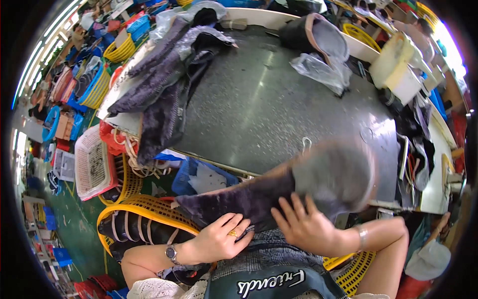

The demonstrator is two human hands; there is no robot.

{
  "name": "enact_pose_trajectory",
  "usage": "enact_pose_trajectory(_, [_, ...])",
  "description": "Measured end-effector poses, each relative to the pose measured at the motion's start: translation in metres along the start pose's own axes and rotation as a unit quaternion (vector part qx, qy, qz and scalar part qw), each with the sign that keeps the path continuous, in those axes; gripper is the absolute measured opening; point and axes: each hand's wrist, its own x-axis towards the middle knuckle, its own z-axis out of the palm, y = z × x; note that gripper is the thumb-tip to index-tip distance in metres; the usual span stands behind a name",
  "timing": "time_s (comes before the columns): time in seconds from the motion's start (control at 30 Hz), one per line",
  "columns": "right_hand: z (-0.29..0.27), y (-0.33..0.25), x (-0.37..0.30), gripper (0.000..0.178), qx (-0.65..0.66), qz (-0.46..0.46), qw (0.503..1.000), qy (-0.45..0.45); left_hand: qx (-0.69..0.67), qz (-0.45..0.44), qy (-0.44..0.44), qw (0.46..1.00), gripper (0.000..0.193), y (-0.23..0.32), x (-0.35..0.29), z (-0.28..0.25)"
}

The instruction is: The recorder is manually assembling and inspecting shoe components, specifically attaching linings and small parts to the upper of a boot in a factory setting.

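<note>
A boot upper point(236, 202) with dark purple fleece lies across my lap and the table's near edge. Its grey, rounded right end is smeared by motion. At the fleece's lower edge, my left hand point(221, 240) is closed, its fingers bent against the piece. Beside those fingertips shows a small metallic thing, too small to name. My right hand point(309, 228) lies on the upper near the grey part with its fingers spread; the thumb is hidden.
Dark fleece boot pieces point(169, 79) are heaped on the left of the grey table point(239, 104). Another boot upper point(316, 40) stands at the far right beside clear plastic point(323, 72). A yellow basket point(144, 200) holds dark pieces at my left, near a blue basket point(185, 177).
</note>
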Motion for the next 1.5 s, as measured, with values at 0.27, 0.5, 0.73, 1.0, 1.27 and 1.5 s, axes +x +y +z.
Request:
enact_pose_trajectory(0.27, [0.119, -0.09, -0.064, 0.056, 0.358, 0.177, 0.909, 0.119, 0.083, -0.099, 0.247, 0.96, 0.048, 0.01, 0.061, 0.051])
enact_pose_trajectory(0.5, [0.079, -0.056, -0.069, 0.036, 0.564, 0.164, 0.808, 0.049, -0.515, -0.315, 0.137, 0.785, 0.045, 0.026, 0.086, 0.067])
enact_pose_trajectory(0.73, [0.072, -0.027, -0.044, 0.041, 0.867, 0.267, 0.317, 0.275, -0.663, -0.356, 0.068, 0.655, 0.052, 0.024, 0.095, 0.061])
enact_pose_trajectory(1.0, [0.084, -0.026, -0.028, 0.015, 0.897, 0.195, 0.212, 0.334, -0.44, -0.182, 0.234, 0.847, 0.017, 0.013, 0.082, 0.053])
enact_pose_trajectory(1.27, [0.083, -0.015, -0.026, 0.027, 0.941, 0.161, 0.15, 0.257, -0.775, -0.219, 0.032, 0.591, 0.026, -0.015, 0.068, 0.023])
enact_pose_trajectory(1.5, [0.075, -0.009, -0.015, 0.027, 0.972, 0.148, 0.062, 0.171, -0.574, -0.211, -0.018, 0.791, 0.033, -0.022, 0.08, 0.026])
